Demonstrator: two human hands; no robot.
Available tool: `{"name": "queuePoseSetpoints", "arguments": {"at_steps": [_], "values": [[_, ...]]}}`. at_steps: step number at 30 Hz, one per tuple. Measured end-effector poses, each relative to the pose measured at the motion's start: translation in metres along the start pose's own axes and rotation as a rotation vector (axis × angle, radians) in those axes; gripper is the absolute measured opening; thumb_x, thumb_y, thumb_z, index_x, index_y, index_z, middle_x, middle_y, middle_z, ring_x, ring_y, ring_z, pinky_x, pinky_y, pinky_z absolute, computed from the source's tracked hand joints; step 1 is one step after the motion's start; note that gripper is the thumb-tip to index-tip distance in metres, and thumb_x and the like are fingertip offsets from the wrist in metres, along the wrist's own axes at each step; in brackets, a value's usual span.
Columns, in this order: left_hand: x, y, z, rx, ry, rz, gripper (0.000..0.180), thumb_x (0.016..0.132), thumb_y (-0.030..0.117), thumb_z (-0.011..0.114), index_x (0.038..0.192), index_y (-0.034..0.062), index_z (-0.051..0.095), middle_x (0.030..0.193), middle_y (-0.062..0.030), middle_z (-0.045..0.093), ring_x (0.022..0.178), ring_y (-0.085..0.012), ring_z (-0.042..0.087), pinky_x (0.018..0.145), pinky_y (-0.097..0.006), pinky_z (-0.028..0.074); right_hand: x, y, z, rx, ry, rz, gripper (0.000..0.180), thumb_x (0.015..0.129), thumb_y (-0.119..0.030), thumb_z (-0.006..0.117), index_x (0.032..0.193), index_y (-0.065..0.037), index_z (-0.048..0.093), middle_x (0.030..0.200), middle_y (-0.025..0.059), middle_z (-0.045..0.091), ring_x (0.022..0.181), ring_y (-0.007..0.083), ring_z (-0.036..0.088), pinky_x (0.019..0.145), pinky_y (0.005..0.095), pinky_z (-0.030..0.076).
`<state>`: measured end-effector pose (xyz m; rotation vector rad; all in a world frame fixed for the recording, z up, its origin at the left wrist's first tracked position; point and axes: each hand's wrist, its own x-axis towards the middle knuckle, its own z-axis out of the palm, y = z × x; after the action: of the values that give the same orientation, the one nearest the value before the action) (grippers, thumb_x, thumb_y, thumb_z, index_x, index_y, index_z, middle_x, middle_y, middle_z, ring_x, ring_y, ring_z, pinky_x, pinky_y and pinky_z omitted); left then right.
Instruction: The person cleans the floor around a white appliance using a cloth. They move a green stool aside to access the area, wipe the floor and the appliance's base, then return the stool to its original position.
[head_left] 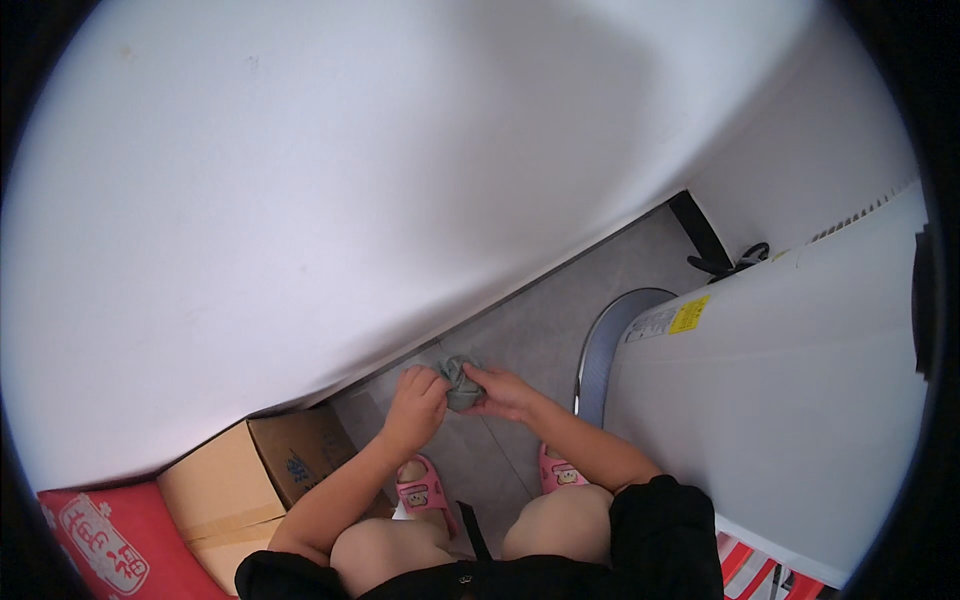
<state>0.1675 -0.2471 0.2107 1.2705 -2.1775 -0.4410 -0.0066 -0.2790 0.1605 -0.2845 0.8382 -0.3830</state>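
A small crumpled grey-green cloth [460,380] is held between both hands above the grey tiled floor [545,330]. My left hand [415,405] grips its left side with fingers curled. From the right, my right hand [505,392] pinches the cloth's other side. Below the hands I see my bare knees and pink slippers [425,492].
A white wall [350,180] fills the upper left. A tall white appliance [800,400] with a yellow label stands at the right on a round base [600,345]. A cardboard box [250,475] and a red bag [100,545] sit at the lower left.
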Motion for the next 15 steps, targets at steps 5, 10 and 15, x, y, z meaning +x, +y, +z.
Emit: {"name": "queuePoseSetpoints", "arguments": {"at_steps": [5,10,15], "values": [[-0.006,-0.008,0.003,-0.094,0.020,-0.138,0.028,0.059,-0.006,0.056,0.085,0.0026,0.054,0.082,-0.0133,0.048,0.081,-0.0340,0.048,0.069,-0.040,0.041,-0.003,-0.004,-0.003,0.094,-0.242,0.001,0.038,0.088,-0.034,0.048,0.116,-0.008,0.046,0.109,0.0071,0.054,0.099,0.0212,0.054,0.088,0.0425,0.045],[-0.003,0.004,0.005,-0.385,-0.118,-0.132,0.027,0.065,-0.007,0.057,0.089,0.0024,0.054,0.087,-0.0115,0.051,0.079,-0.0274,0.055,0.070,-0.035,0.046,0.000,0.003,-0.003,-0.084,-0.161,0.011,0.041,0.090,-0.036,0.044,0.119,-0.006,0.044,0.117,0.0084,0.051,0.106,0.0209,0.050,0.090,0.0398,0.042],[-0.006,0.002,0.008,-0.617,0.002,-0.644,0.029,0.073,0.001,0.064,0.099,0.0015,0.052,0.092,-0.0102,0.053,0.072,-0.0172,0.061,0.063,-0.026,0.050,0.004,0.007,-0.017,0.167,-0.177,-0.011,0.046,0.091,-0.041,0.036,0.122,-0.007,0.042,0.121,0.0075,0.049,0.109,0.0199,0.049,0.093,0.0374,0.039]]}}
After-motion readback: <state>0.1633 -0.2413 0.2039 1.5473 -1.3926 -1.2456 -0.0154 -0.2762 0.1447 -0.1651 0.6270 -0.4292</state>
